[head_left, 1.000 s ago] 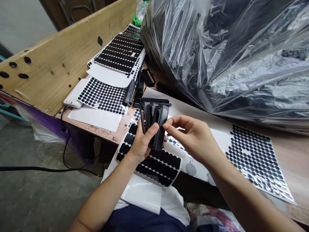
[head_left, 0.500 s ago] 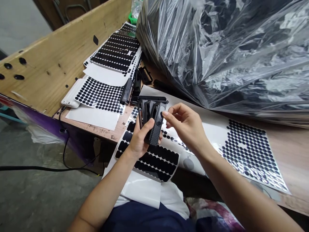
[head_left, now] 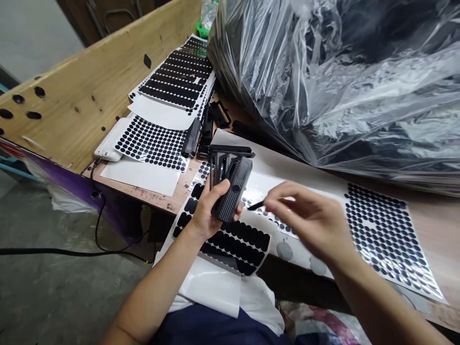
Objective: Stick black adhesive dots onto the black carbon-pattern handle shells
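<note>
My left hand (head_left: 208,211) is closed round a black carbon-pattern plastic part (head_left: 230,184), held upright above the table's front edge. A small round black pad sits on the part's face. My right hand (head_left: 309,220) hovers just right of it, blurred, with thumb and forefinger pinched on a small black sticker (head_left: 256,205). Under both hands lies a white sheet of oblong black stickers (head_left: 233,242). A sheet of round black dots (head_left: 381,235) lies to the right.
More sticker sheets (head_left: 168,96) and loose black parts (head_left: 201,132) lie at the back left against a wooden board (head_left: 86,91). A large clear plastic bag of black parts (head_left: 341,81) fills the back right. A white box (head_left: 108,143) and a cable (head_left: 97,225) sit at the left edge.
My right hand has moved away from the part, down and to the right, and now pinches a black sticker. The left hand still holds the part, tilted slightly.
</note>
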Demonstrator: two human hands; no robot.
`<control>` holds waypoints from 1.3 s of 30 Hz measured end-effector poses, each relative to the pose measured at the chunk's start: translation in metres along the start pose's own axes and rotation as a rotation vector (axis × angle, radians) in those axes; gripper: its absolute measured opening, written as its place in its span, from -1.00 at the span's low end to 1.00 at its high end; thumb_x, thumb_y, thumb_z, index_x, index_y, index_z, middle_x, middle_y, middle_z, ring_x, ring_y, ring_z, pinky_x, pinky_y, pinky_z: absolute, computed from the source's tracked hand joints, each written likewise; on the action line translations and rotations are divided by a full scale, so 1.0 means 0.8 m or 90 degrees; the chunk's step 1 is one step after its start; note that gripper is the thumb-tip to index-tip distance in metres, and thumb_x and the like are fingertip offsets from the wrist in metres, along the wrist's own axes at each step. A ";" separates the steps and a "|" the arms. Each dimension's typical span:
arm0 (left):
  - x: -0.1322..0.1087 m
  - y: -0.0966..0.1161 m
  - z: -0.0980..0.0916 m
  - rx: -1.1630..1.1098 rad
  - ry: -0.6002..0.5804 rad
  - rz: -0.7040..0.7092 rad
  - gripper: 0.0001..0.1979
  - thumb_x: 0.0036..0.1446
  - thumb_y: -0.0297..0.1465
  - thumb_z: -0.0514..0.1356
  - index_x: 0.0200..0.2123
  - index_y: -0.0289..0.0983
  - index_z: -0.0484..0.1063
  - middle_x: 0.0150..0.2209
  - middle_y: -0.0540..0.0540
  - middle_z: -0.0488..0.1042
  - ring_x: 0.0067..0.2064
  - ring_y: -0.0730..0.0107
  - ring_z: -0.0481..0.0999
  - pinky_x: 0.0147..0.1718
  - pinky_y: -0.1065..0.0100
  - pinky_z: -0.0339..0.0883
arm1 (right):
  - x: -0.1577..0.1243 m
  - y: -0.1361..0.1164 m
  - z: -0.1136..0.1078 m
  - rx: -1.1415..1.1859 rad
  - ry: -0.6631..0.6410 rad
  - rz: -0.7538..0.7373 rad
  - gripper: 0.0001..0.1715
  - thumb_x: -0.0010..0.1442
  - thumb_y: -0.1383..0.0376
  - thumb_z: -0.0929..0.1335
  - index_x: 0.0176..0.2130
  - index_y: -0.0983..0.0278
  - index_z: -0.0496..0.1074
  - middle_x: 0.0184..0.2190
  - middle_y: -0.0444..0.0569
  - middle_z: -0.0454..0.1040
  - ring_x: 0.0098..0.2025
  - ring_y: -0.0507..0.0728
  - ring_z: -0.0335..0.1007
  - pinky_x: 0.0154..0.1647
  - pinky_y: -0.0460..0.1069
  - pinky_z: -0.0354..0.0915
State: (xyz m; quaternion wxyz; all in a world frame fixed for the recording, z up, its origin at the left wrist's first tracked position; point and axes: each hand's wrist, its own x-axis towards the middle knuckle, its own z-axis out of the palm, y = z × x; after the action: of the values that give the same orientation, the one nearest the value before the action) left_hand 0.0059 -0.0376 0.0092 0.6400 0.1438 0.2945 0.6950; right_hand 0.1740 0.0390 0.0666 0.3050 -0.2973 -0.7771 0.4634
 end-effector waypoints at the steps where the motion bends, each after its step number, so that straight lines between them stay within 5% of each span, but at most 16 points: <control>1: 0.000 0.000 0.000 0.015 -0.013 -0.002 -0.52 0.13 -0.11 0.40 -0.03 -0.23 0.35 -0.33 -0.01 0.49 -0.49 0.43 0.51 -0.64 0.47 0.35 | 0.007 -0.005 -0.006 0.057 0.029 0.053 -0.86 0.23 0.14 0.51 -0.33 0.13 0.58 -0.33 -0.04 0.58 -0.30 0.15 0.47 -0.30 0.05 0.44; 6: -0.002 0.003 0.003 0.039 -0.041 -0.013 -0.48 0.13 -0.15 0.39 0.04 -0.19 0.27 -0.35 0.01 0.48 -0.55 0.43 0.50 -0.68 0.48 0.32 | 0.043 -0.008 -0.020 0.147 0.018 0.169 -0.65 0.05 -0.01 0.60 -0.40 0.19 0.60 -0.06 0.02 0.59 -0.05 0.23 0.50 -0.09 0.09 0.49; 12: -0.002 0.005 0.004 0.036 -0.043 -0.019 -0.47 0.10 -0.13 0.40 -0.01 -0.18 0.24 -0.38 0.02 0.49 -0.58 0.43 0.48 -0.71 0.49 0.29 | 0.055 -0.005 -0.015 0.113 -0.037 0.156 -0.59 0.11 -0.06 0.56 -0.36 0.21 0.59 -0.14 0.01 0.59 -0.12 0.20 0.47 -0.10 0.07 0.42; 39: -0.004 0.006 0.004 0.042 -0.047 -0.021 -0.46 0.12 -0.15 0.39 0.03 -0.16 0.22 -0.39 0.06 0.47 -0.55 0.44 0.49 -0.68 0.50 0.33 | 0.060 -0.012 -0.005 0.045 -0.018 0.133 -0.55 0.08 -0.11 0.56 -0.35 0.20 0.59 -0.23 -0.02 0.55 -0.17 0.19 0.44 -0.09 0.10 0.36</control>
State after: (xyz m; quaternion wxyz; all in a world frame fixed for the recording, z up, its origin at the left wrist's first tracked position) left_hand 0.0045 -0.0401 0.0150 0.6569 0.1856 0.2955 0.6684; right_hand 0.1451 0.0731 0.0864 0.2545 -0.3588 -0.7292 0.5241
